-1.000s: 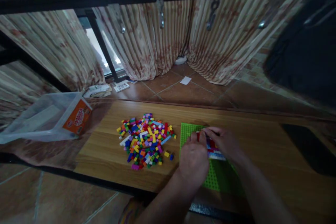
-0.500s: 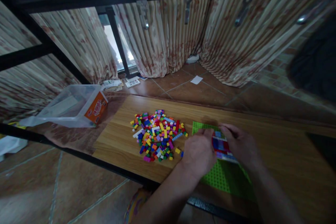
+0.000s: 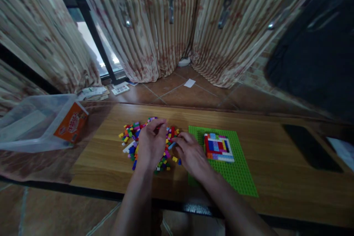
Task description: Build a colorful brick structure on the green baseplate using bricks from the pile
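My left hand [image 3: 152, 142] hovers over the loose pile of coloured building bricks [image 3: 132, 132], its fingers bent and thumb apart, with no brick visible between them. At the pile's right edge, my right hand [image 3: 192, 155] has its fingertips closed on a long light blue brick [image 3: 172, 146]. To the right of that hand lies a green baseplate [image 3: 238, 177]. On it sits a flat, roughly square build of bricks [image 3: 219, 148] with a white, red and light blue border and blue and red rows inside. Part of the pile is hidden under my left hand.
A clear plastic box [image 3: 27, 132] with an orange label stands at the left end of the wooden board [image 3: 96, 147]. A dark flat phone-like slab [image 3: 312, 147] and a white paper [image 3: 341, 149] lie at the right. Curtains [image 3: 155, 40] hang behind.
Both hands have left the brick build on the baseplate and moved left to the loose pile. My right hand now has the light blue brick in its fingertips. The view has turned right.
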Motion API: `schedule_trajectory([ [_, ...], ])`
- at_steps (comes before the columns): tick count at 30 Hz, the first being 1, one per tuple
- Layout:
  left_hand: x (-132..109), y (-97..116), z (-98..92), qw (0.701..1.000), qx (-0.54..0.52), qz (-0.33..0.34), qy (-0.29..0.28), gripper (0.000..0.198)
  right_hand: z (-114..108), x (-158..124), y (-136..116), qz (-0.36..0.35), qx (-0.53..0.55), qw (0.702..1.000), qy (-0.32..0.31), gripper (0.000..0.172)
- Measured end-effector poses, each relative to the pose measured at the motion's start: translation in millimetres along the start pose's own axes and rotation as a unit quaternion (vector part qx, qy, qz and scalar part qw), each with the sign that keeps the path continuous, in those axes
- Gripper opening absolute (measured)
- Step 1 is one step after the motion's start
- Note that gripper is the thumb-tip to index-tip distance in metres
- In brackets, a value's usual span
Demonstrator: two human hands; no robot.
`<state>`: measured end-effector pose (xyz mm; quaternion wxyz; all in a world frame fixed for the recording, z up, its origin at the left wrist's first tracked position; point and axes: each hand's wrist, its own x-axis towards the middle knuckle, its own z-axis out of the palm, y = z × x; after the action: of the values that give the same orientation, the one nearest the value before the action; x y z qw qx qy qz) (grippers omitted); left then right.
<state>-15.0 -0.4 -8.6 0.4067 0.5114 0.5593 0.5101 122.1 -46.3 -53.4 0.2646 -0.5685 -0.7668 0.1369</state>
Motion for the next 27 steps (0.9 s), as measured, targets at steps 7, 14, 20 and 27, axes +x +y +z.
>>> schedule_trajectory([
  [7,0,2,1.1,1.000,0.029,0.003,-0.009,0.026,6,4,0,0.030,-0.012,0.999,-0.027,0.021],
  [14,-4,10,5.6,0.999,0.050,-0.008,-0.008,0.031,-13,-1,-2,0.026,0.032,0.999,-0.008,0.014],
  [20,-6,11,14.0,0.996,0.086,-0.008,-0.035,0.030,-50,-18,10,0.051,0.110,0.988,0.094,0.014],
  [27,-19,8,40.5,0.978,0.159,0.050,-0.129,0.027,-78,-37,62,0.191,0.156,0.946,0.211,0.028],
])
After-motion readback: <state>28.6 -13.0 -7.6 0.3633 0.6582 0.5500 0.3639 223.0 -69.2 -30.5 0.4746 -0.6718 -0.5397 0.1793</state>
